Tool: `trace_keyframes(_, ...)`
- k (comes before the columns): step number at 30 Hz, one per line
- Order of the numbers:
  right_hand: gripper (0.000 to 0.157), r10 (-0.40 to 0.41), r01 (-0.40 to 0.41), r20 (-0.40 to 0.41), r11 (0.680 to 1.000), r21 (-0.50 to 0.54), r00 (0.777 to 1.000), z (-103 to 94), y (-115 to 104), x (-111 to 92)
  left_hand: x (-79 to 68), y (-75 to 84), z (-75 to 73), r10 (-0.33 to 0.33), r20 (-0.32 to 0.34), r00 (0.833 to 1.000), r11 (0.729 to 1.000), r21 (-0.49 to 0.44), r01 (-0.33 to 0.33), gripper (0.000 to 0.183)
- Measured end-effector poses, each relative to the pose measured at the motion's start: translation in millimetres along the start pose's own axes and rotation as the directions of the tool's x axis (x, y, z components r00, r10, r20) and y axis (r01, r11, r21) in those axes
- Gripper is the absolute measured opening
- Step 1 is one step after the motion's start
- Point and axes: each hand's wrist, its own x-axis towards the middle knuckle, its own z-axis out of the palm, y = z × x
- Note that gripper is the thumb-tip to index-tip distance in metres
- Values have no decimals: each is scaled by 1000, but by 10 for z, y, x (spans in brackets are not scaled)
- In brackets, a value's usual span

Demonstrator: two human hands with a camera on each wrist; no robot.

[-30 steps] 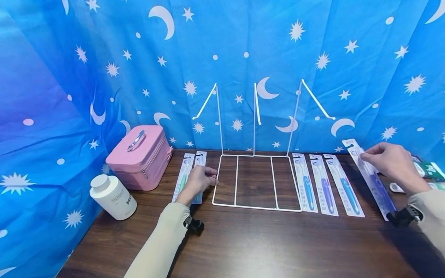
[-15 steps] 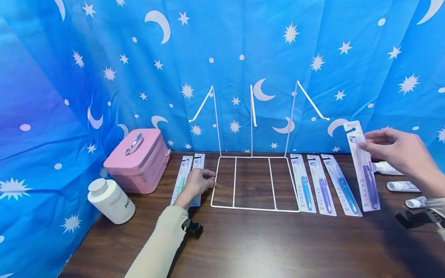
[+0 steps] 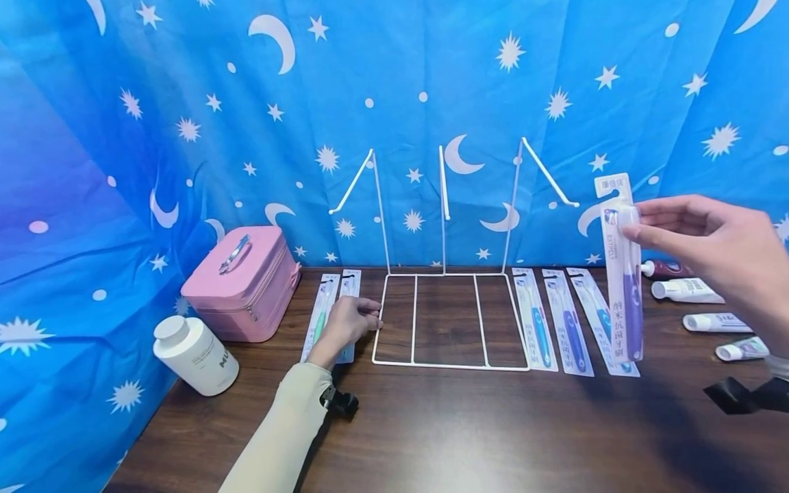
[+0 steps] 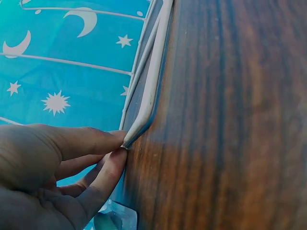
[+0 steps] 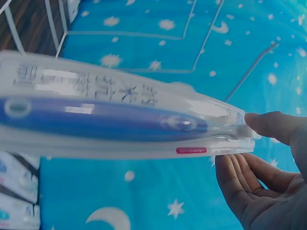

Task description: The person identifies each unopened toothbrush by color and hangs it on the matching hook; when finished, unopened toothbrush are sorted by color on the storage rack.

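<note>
A packaged purple toothbrush [image 3: 632, 308] hangs nearly upright from my right hand [image 3: 721, 239], thumb and fingers pinching its upper edge. The right wrist view shows the same toothbrush pack [image 5: 110, 117] close up. My left hand [image 3: 348, 325] pinches the left side of a white wire rack [image 3: 456, 366] with three upper prongs. In the left wrist view, thumb and finger of the left hand [image 4: 67, 167] meet on the rack's wire [image 4: 151, 86]. Right of the rack lie a blue toothbrush pack [image 3: 536, 322], a purple one [image 3: 568, 325] and another blue one [image 3: 592, 301], partly covered by the held pack.
Two more packs, a green toothbrush [image 3: 320, 315] and a partly hidden one [image 3: 349, 282], lie beside the left hand. A pink case [image 3: 240, 287] and a white bottle [image 3: 197, 356] stand far left. Several tubes, one white tube [image 3: 687, 290] among them, lie at right on the wooden table [image 3: 431, 431].
My right hand has lifted the purple toothbrush pack off the table and brought it left, turning it more upright. The left hand stays on the rack. The view has shifted slightly.
</note>
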Motion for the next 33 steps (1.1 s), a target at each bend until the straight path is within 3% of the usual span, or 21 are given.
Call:
trace_keyframes(1, 58, 25, -25, -6, 999, -24, 1000, 12, -86, -44, 0, -4, 1, -1, -4, 1000, 1000, 2, 1, 26)
trace_keyframes(7, 53, -13, 13, -15, 1000, 22, 1000, 33, -356, -218, -5, -20, -6, -1, -7, 1000, 1000, 6, 1, 26)
trace_keyframes(11, 48, -54, 54, -10, 996, 75, 998, 54, -466, -267, -7, -29, -22, -4, -12, 1000, 1000, 4, 4, 26)
trace_keyframes(18, 49, -63, 63, 1, 997, 54, 998, 96, -613, -363, 0, -37, -18, -9, -11, 1000, 1000, -2, 9, 27)
trace_keyframes(25, 49, -100, 99, 12, 994, 55, 995, 152, -687, -386, 6, -2, -12, -8, -1, 1000, 1000, 11, 8, 25)
trace_keyframes(33, 45, -194, 196, -27, 975, 102, 981, 276, -679, -341, 6, 12, -12, -10, 6, 1000, 1000, 8, 10, 25)
